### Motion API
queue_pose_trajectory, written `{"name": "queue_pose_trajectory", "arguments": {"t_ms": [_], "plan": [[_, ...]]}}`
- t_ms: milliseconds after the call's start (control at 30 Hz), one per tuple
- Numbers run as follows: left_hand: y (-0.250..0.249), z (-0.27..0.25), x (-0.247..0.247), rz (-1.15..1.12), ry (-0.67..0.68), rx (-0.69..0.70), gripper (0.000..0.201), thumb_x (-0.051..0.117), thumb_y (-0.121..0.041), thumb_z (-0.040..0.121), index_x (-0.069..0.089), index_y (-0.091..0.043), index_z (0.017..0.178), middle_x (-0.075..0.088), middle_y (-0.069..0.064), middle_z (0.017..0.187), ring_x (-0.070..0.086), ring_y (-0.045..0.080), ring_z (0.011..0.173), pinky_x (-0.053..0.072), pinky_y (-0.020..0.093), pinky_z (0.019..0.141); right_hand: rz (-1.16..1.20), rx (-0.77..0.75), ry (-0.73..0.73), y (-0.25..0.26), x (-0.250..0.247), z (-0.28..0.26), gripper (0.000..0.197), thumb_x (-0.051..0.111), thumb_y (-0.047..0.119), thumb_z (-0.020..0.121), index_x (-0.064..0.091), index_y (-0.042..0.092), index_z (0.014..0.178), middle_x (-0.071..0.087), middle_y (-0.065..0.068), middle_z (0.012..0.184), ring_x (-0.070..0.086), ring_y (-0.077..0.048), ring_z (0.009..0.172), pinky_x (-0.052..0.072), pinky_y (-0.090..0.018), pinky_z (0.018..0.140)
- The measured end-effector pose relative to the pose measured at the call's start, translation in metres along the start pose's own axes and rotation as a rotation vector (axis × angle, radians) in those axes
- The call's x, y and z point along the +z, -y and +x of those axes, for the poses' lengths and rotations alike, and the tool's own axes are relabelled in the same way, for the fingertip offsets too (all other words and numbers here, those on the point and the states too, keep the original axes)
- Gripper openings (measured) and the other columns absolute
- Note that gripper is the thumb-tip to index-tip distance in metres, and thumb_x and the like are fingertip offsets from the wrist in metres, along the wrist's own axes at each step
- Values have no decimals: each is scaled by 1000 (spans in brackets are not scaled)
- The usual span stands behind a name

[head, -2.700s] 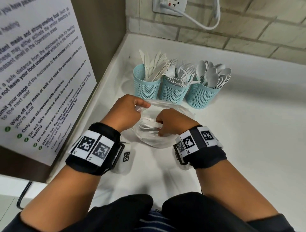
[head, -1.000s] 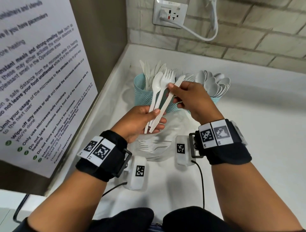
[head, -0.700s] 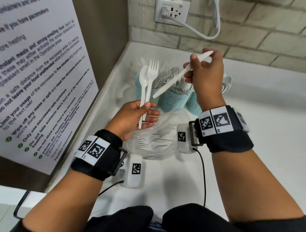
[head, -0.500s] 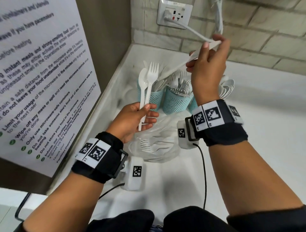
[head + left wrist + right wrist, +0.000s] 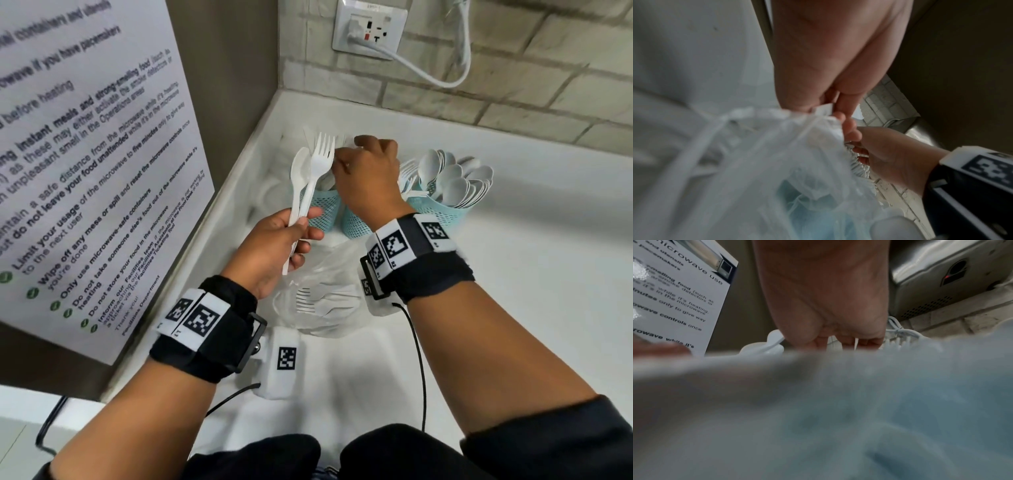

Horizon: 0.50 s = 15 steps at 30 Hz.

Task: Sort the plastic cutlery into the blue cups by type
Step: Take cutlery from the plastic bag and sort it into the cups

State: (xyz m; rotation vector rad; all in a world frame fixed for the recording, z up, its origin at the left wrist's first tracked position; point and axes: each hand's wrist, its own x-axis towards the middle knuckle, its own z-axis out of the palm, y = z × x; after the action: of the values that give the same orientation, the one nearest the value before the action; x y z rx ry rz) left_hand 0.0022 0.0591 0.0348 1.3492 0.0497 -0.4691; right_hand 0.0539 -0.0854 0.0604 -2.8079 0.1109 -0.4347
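The head view looks steeply down on the counter corner; both wrist views look up, close under their palms, sharing the blue cups (image 5: 320,209).

White plastic fork (image 5: 320,161) and spoon (image 5: 298,171), smooth and faintly glossy; 3 blue cups (image 5: 442,214) of perforated mesh plastic; a clear, crinkled plastic bag (image 5: 322,305), shiny; smooth matt white table (image 5: 513,274); rough pale brick wall (image 5: 513,89); glossy printed paper notice (image 5: 85,154); black cloth wristbands (image 5: 219,329).
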Motion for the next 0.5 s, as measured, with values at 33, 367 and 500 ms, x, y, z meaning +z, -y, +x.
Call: {"name": "queue_pose_trajectory", "arguments": {"t_ms": [33, 367, 500], "plan": [[0, 0, 0, -1, 8, 1, 25, 38, -12, 99, 62, -21, 101, 57, -2, 69, 39, 5, 51, 30, 12, 42, 17, 23, 16, -1, -1, 0, 34, 38, 31, 98, 62, 26, 120, 40, -8, 142, 27, -33, 128, 25, -36, 103], [-1, 1, 5, -57, 46, -1, 25, 40, -12, 98, 65, -12, 99, 52, -3, 61, 31, 4, 46, 22, 13, 40, 679, 185, -312, -11, -29, -4, 32, 44, 30, 96, 58, 16, 123, 67, -1, 99, 54, -19, 100, 38, -24, 83], [-5, 0, 11, 10, 85, 27, 25, 42, -19, 98, 64, -12, 104, 52, -4, 64, 31, 4, 48, 23, 13, 41, 730, 161, -122, -14, -40, -10, 37, 55, 35, 92, 56, 16, 124, 68, -4, 86, 55, -2, 64, 44, -18, 65]]}}
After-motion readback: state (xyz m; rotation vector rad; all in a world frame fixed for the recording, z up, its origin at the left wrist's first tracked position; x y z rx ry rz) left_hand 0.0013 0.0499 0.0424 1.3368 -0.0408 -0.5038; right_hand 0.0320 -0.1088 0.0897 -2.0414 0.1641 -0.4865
